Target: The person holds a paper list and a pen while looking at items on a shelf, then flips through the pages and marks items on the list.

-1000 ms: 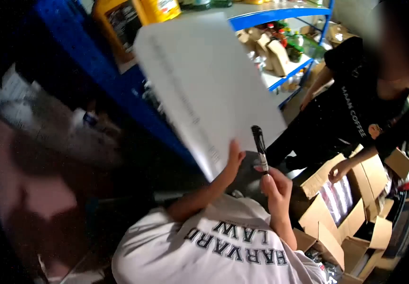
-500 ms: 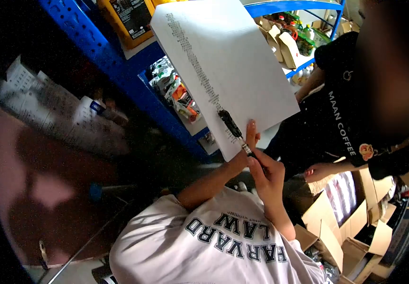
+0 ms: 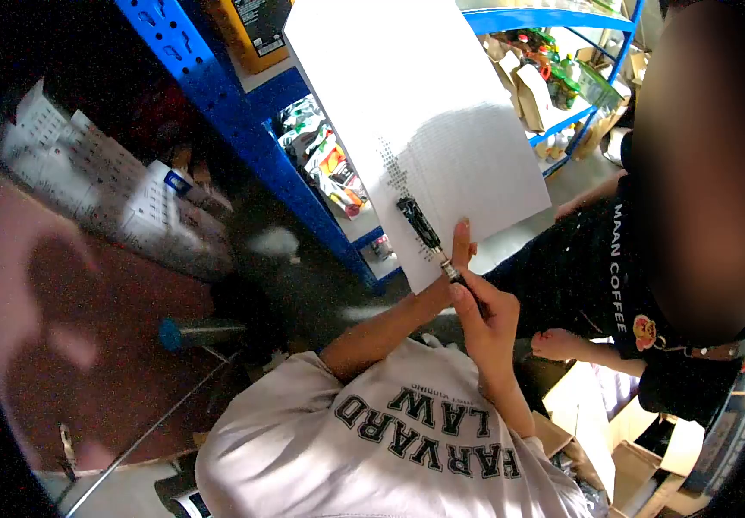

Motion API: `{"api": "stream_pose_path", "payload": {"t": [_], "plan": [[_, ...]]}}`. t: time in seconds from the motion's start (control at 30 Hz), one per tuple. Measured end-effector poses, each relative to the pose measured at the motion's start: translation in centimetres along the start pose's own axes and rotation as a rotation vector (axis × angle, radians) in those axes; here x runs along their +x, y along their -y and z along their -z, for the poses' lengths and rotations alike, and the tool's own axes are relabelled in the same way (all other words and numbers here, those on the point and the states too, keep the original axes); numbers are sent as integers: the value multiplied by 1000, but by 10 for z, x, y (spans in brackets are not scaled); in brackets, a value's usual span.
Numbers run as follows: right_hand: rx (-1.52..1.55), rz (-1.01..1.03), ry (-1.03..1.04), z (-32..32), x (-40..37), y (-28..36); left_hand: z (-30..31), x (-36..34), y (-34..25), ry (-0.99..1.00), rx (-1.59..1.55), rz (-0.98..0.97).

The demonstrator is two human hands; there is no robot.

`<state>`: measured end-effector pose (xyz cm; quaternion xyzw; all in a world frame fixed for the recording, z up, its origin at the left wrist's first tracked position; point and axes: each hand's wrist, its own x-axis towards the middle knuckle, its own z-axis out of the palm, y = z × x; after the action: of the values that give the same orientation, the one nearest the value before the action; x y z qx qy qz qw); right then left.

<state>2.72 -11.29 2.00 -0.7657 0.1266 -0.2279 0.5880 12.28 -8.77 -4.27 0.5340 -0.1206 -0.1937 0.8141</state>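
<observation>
My right hand (image 3: 489,315) is closed around a pen (image 3: 421,226) with a dark marbled body and a silver band. The pen's marbled end lies over a large white paper sheet (image 3: 467,164), near its lower left corner. Small printed text runs down the left side of the sheet. My left hand (image 3: 460,246) grips the sheet at its lower edge, thumb on top and most of the other fingers hidden. Both hands are close together, in front of my light shirt (image 3: 424,449).
A person in a black shirt (image 3: 618,285) stands at the right. Blue shelving (image 3: 217,104) holds packets, bottles and a yellow container (image 3: 256,43). Open cardboard boxes (image 3: 584,414) are at the lower right. Printed papers (image 3: 88,164) lie on a reddish surface (image 3: 148,380) at the left.
The other person has shifted, and their hand has moved left and down a little. Brighter light now falls on the upper sheet. Both my hands keep their grips.
</observation>
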Motion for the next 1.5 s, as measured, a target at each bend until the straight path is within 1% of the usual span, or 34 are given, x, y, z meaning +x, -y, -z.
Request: {"api": "stream_pose_path", "payload": {"t": [0.17, 0.27, 0.37, 0.47, 0.57, 0.77, 0.87, 1.07, 1.27, 1.37, 1.5], "plan": [[23, 2, 0, 1, 3, 2, -3, 4, -4, 2, 8, -1], [15, -32, -4, 4, 4, 4, -5, 7, -6, 4, 16, -2], [46, -163, 23, 10, 5, 12, -6, 9, -8, 7, 18, 5], [27, -17, -33, 9, 5, 3, -8, 9, -8, 16, 21, 10], [25, -58, -19, 12, 4, 3, -10, 10, -8, 21, 20, 9], [32, -39, -31, 12, 4, -1, -9, 10, -10, 25, 24, 9], [22, -85, -5, 13, 5, 1, -8, 9, -11, 32, 22, 14], [18, -22, -40, 11, 5, 2, -9, 8, -12, 39, 24, 15], [3, -107, 3, 13, 3, 5, -10, 7, -12, 41, 26, 11], [17, -33, -44, 10, 5, 4, -10, 7, -13, 42, 28, 6], [50, -39, -72, 10, 4, -2, -7, 6, -14, 47, 34, 2]]}}
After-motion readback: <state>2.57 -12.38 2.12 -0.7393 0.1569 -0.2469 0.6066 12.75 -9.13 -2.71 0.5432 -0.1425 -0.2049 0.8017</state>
